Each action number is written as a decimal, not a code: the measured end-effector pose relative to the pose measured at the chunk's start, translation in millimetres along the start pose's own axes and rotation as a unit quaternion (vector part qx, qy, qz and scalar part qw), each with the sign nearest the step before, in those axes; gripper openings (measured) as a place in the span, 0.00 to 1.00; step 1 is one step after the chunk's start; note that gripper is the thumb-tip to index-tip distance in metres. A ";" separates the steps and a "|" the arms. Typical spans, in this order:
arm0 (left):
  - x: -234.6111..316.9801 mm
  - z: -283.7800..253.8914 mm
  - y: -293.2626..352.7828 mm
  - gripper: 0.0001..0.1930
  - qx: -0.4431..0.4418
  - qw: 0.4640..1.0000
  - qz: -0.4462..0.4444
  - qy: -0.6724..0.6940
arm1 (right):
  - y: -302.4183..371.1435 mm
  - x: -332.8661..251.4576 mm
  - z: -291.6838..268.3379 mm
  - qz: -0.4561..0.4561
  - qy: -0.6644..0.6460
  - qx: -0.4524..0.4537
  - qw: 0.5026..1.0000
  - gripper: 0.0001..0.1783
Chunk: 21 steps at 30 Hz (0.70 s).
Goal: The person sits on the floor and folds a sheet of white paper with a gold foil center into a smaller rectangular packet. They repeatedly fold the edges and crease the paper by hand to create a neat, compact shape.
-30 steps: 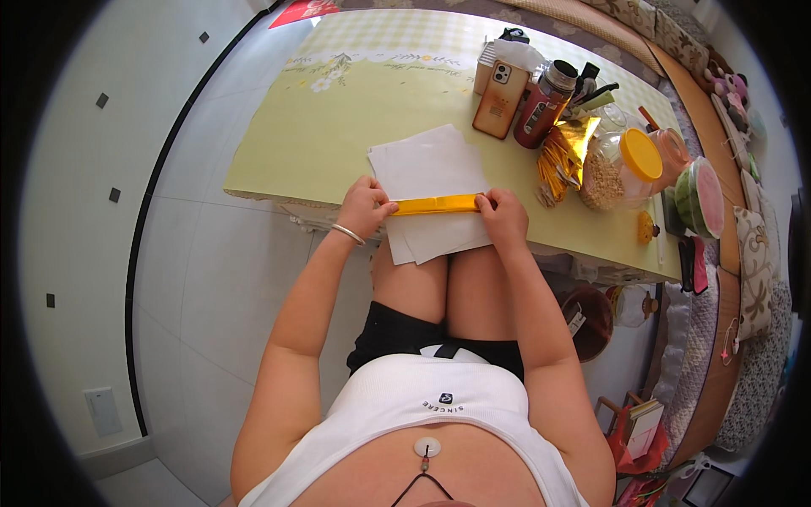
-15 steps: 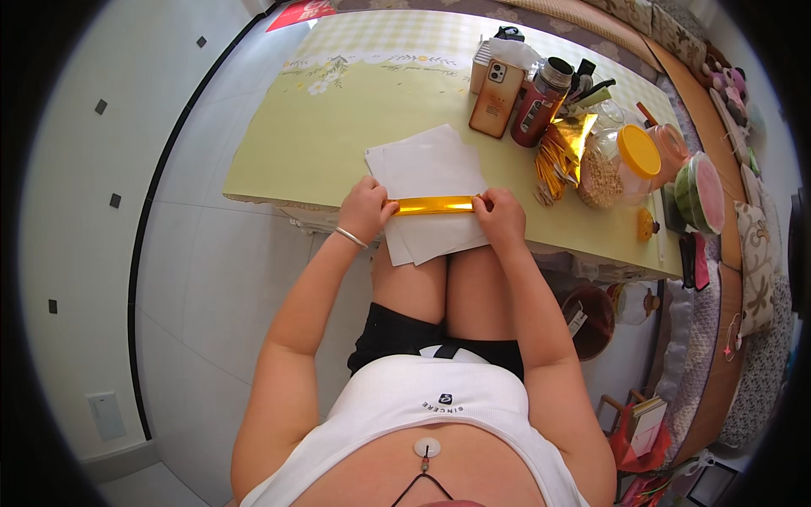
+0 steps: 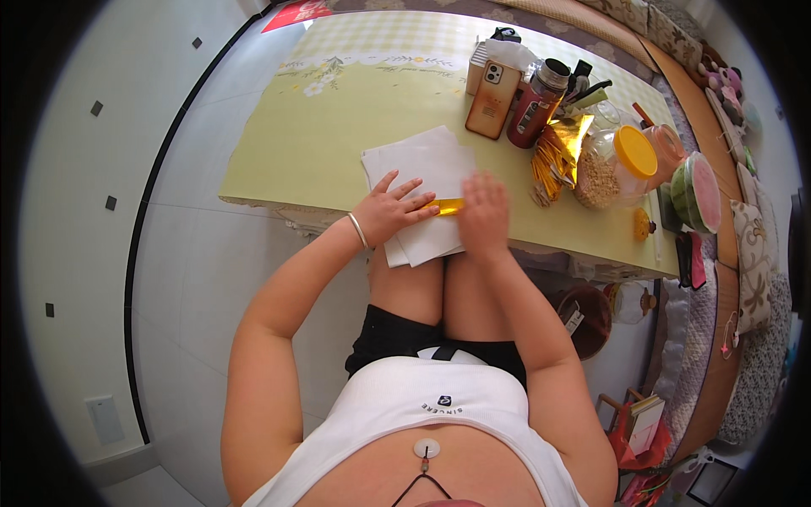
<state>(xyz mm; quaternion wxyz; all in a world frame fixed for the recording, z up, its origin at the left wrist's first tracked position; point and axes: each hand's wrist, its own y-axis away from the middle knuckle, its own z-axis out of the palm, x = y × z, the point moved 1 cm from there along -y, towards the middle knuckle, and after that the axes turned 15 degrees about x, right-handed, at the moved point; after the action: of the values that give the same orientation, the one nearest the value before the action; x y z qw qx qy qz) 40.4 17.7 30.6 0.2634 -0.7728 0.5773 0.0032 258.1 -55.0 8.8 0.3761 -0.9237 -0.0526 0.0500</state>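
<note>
A narrow folded strip of shiny gold paper (image 3: 449, 206) lies across overlapping sheets of white paper (image 3: 427, 169) at the table's near edge. My left hand (image 3: 390, 211), with a silver bangle on the wrist, rests with its fingers spread, the fingertips on the strip's left end. Flat over the right end is my right hand (image 3: 484, 215), fingers stretched out and slightly blurred by motion. Both strip ends are hidden under the hands. The lower part of the sheets juts past the table edge over my thighs.
A phone (image 3: 493, 100) leans upright beside a dark red bottle (image 3: 530, 118). To their right are folded gold paper pieces (image 3: 553, 165), a yellow-lidded jar (image 3: 598, 179) and a watermelon-patterned container (image 3: 696, 194). A bin (image 3: 587, 321) stands below the table (image 3: 296, 148).
Both hands have gone from pinching the strip's two ends to lying flat with fingers extended. They have moved closer together, covering more of the strip.
</note>
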 end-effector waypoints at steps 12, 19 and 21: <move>-1.8 -11.9 80.6 0.36 -0.069 0.990 -0.121 0.024 | 29.4 40.2 -11.8 -0.044 -0.103 -0.108 0.988 0.29; -0.8 -34.8 9.0 0.11 0.032 0.978 -0.192 0.081 | -18.5 12.6 -14.9 -0.165 0.046 -0.189 0.967 0.11; 8.2 -28.3 -16.4 0.07 0.048 0.975 -0.197 0.086 | -25.1 11.3 -8.9 -0.185 0.064 -0.183 0.963 0.08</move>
<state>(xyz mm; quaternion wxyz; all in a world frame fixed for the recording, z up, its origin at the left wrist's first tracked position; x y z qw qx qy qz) 49.3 2.0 59.0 0.2447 -0.8554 0.4336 -0.1430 269.0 -41.8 32.1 0.2057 -0.9523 -0.2064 -0.0904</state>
